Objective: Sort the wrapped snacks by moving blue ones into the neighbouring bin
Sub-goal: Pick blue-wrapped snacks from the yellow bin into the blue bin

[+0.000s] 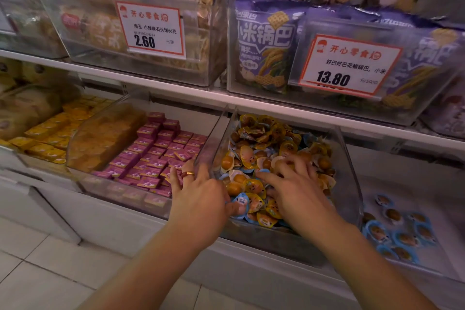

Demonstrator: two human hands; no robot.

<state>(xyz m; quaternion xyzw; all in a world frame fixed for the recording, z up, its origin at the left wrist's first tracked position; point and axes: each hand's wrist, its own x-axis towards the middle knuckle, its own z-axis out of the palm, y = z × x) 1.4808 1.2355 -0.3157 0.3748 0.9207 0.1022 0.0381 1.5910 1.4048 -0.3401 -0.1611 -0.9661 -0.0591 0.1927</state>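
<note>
Left hand (201,191) pinches a blue-wrapped round snack (240,205) by thumb at the front of the clear plastic bin of mixed orange and blue packets (348,173); right hand (297,184) lies spread, fingers raking the heap. Advice: lift the blue packet clear before carrying it right to the neighbouring bin of blue packets (400,231). White shop shelving (176,88), pale tiled floor (50,272).

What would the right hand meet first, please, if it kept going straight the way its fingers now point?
The right hand lies over the mixed bin, fingers pointing up and leftward across the heap. Going straight on, it would probably meet the orange-wrapped snacks just ahead, then the bin's clear left wall; depth is uncertain.
</note>
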